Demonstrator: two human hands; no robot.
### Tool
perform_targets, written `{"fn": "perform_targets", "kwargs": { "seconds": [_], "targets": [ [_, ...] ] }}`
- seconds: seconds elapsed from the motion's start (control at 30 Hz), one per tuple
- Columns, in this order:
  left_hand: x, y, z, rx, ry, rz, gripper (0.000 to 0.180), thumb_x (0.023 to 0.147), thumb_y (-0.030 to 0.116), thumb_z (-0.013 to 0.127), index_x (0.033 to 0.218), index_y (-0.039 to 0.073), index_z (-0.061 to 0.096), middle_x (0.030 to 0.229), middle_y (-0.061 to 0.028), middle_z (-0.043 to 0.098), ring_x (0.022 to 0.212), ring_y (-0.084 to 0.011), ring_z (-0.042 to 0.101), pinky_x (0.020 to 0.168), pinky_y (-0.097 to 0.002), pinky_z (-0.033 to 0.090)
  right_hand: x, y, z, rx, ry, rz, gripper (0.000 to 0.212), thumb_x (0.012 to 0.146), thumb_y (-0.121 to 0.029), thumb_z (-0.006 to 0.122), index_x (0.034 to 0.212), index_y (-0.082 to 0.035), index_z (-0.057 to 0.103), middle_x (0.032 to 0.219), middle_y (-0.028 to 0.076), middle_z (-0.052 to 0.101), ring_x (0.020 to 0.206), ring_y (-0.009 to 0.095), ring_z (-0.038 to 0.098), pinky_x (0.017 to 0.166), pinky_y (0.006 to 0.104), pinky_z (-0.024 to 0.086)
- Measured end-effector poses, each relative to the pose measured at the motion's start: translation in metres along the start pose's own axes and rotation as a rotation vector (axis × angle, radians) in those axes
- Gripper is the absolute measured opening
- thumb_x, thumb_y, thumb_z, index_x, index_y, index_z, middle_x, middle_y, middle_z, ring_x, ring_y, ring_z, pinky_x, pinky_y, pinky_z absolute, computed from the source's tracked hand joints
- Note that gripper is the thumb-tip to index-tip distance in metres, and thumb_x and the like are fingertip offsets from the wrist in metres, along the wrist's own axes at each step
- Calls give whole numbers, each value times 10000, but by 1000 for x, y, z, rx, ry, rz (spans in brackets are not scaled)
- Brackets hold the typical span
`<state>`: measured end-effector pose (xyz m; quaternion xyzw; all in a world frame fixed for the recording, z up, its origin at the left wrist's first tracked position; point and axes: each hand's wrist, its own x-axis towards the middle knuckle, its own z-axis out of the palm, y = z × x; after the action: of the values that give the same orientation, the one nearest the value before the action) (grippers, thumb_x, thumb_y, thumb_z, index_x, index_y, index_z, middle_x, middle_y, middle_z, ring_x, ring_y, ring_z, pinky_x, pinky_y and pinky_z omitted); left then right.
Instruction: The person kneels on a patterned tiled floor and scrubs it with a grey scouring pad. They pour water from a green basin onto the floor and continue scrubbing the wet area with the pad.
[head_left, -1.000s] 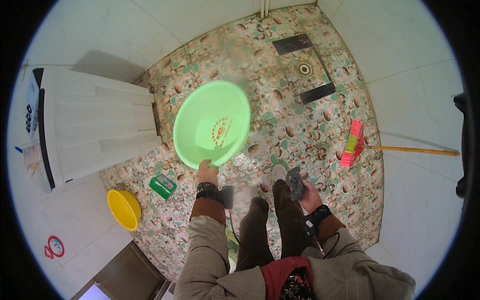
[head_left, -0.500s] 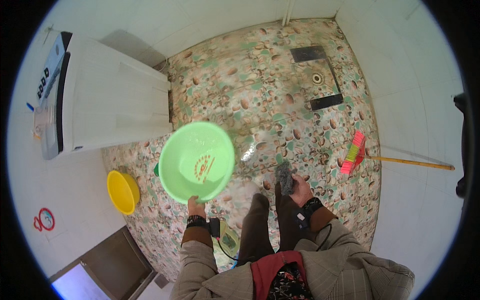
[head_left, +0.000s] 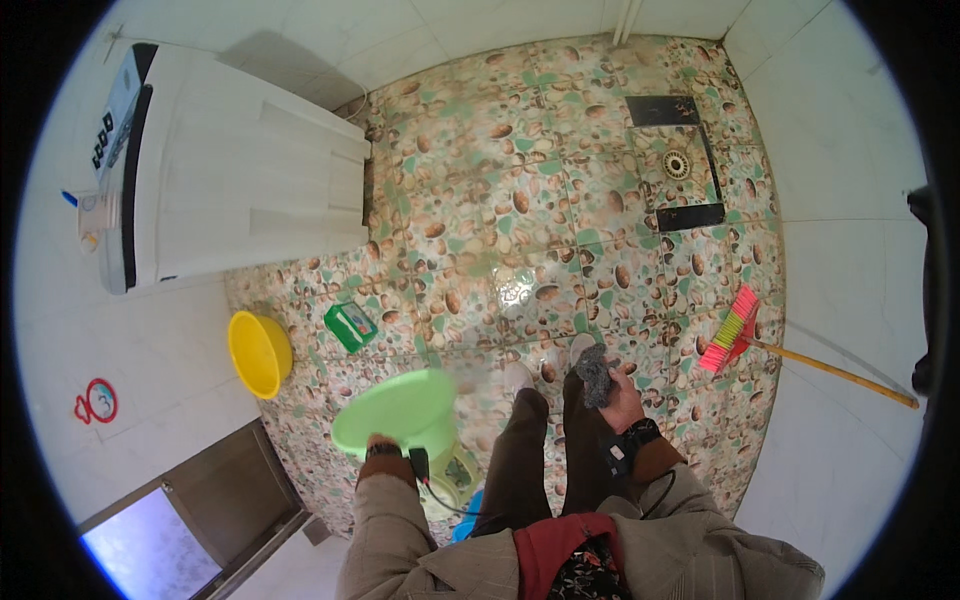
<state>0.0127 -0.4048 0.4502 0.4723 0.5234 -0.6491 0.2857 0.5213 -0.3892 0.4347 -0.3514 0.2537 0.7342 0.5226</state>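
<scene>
Head view: one green basin, ahead of the left hand gripping it; one grey wad, clutched in the right hand; one broom.

A washroom, apparently in a home, shows itself in its fittings: a round drain set into the patterned tile floor, pale tiled walls and slim pipes at the far side. A white washer with dark knobs stands at left, a yellow basin and a green basin add to the laundry-room look, and a broom leans at right.
</scene>
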Motion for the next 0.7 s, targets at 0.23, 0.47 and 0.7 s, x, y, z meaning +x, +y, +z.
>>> {"fn": "perform_targets", "kwargs": {
  "seconds": [0.23, 0.47, 0.7],
  "targets": [
    [62, -29, -173, -764, 599, -470, 179, 834, 217, 561, 881, 83, 669, 929, -117, 662, 875, -260, 639, 705, -354, 511, -2, -32, -18, 57, 6, -68, 416, 885, -165, 508, 1270, -38, 416, 1241, 114, 477, 1089, 264, 480, 925, 402, 411],
    [30, -16, -210, -1127, 977, -93, 242, 795, 35, 529, 1025, -33, 566, 779, -169, 622, 711, -247, 612, 604, -339, 462, -1, -33, -17, 46, 9, -111, 400, 883, -174, 530, 1251, -46, 434, 1212, 91, 499, 1090, 254, 486, 920, 409, 429],
    [-12, -1, -160, -1478, 1039, 169, 273, 779, 16, 540, 1038, -65, 509, 738, -102, 574, 597, -146, 522, 534, -280, 422, 7, 5, 6, 14, -42, -75, 363, 898, -183, 516, 1217, -28, 437, 1206, 132, 488, 1069, 287, 496, 920, 445, 437]
  ]
}}
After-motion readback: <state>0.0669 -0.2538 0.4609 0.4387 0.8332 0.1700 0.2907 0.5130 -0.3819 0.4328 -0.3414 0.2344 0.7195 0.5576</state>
